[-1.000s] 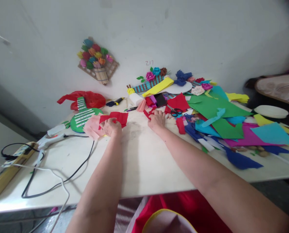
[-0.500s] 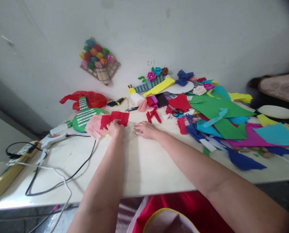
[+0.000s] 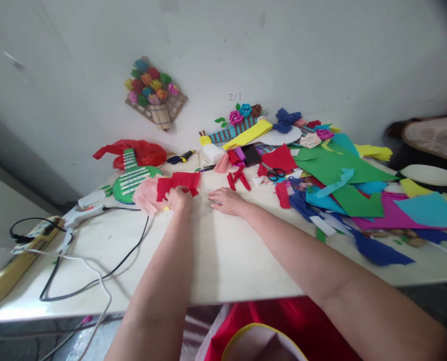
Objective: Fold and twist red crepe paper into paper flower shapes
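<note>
My left hand (image 3: 178, 198) is closed on a sheet of red crepe paper (image 3: 180, 181) that lies over a pink crepe sheet (image 3: 145, 194) on the white table (image 3: 223, 250). Beside it, my right hand (image 3: 225, 200) rests flat on the bare tabletop, fingers stretched out and empty. A few small red paper strips (image 3: 238, 178) lie just beyond the right hand. Black-handled scissors (image 3: 273, 173) sit further right, next to a red paper piece (image 3: 279, 158).
Coloured paper sheets (image 3: 336, 170) cover the table's right side. A green paper guitar (image 3: 131, 176), a red plastic bag (image 3: 141, 153) and a white glue gun (image 3: 82, 210) with black cord (image 3: 95, 278) lie left. Paper-flower crafts (image 3: 154, 93) hang on the wall. White plates (image 3: 428, 174) sit far right.
My right hand pulled back from the red strips near the scissors and came to rest flat on the table beside my left hand, which stayed on the red sheet.
</note>
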Demonstrator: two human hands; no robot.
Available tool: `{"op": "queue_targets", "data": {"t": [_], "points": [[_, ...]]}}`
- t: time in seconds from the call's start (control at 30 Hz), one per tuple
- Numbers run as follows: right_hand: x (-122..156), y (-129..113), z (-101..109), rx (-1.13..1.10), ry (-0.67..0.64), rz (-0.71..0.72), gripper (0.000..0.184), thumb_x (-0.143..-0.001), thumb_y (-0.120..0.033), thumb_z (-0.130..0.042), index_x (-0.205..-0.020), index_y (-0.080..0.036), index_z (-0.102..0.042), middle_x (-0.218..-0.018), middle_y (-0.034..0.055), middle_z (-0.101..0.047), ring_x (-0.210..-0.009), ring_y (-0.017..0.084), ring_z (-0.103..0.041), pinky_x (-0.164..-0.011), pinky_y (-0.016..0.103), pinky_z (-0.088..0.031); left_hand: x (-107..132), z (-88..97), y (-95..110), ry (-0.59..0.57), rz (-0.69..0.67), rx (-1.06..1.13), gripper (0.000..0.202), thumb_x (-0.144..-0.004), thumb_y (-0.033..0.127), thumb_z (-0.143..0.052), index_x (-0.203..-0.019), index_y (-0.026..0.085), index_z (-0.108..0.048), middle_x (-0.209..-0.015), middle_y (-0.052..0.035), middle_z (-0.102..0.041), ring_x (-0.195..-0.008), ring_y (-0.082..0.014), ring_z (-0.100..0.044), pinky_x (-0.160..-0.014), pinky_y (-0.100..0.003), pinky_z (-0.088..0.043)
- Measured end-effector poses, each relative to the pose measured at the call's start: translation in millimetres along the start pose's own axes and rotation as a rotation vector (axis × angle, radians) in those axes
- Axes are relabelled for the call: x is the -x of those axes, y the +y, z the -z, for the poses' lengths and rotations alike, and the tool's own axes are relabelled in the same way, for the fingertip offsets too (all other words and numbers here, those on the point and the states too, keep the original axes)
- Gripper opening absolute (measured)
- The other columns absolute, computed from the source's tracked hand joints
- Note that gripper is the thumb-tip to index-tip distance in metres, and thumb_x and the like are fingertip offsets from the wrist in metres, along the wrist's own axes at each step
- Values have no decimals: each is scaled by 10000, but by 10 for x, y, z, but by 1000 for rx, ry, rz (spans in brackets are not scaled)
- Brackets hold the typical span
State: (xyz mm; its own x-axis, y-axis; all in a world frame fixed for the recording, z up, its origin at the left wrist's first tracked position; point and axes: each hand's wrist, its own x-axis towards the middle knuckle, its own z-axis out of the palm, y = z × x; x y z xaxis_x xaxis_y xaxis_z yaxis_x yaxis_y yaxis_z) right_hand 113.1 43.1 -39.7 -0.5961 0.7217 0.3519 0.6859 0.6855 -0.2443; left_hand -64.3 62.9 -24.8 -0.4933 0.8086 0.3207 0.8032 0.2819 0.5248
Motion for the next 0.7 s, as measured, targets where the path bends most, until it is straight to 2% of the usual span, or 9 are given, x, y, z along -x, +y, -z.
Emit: {"op": "queue_targets", "data": {"t": [0.23,0.43,0.7], "points": [[-5,-1,-8,-15,13,4,312,-805,-309,-540,-1073,-185,-642,-1207,69,-582,-1135,207,-501,-977,365,-356,5,-14,1,-38,-57,-43,169,-670,346,-602,-772,254,-701,-984,-123,-642,-1056,-358,-462,-926,-534,-245],[-6,6,-16,-22,22,-3,301,-798,-306,-549,-1065,-206,-647,-1206,62,-583,-1134,204,-502,-975,365,-360,-8,-50,-7,-20,-78,-62,147,-698,293,-559,-724,240,-694,-961,-118,-649,-1032,-344,-474,-911,-524,-269],[-8,12,-27,-12,8,-9,319,-806,-315,-538,-1086,-198,-637,-1224,57,-571,-1144,206,-490,-986,365,-351,27,-21,40,41,-72,-37,181,-751,270,-495,-763,219,-668,-1064,-114,-602,-1072,-319,-456,-977,-530,-200]]}}
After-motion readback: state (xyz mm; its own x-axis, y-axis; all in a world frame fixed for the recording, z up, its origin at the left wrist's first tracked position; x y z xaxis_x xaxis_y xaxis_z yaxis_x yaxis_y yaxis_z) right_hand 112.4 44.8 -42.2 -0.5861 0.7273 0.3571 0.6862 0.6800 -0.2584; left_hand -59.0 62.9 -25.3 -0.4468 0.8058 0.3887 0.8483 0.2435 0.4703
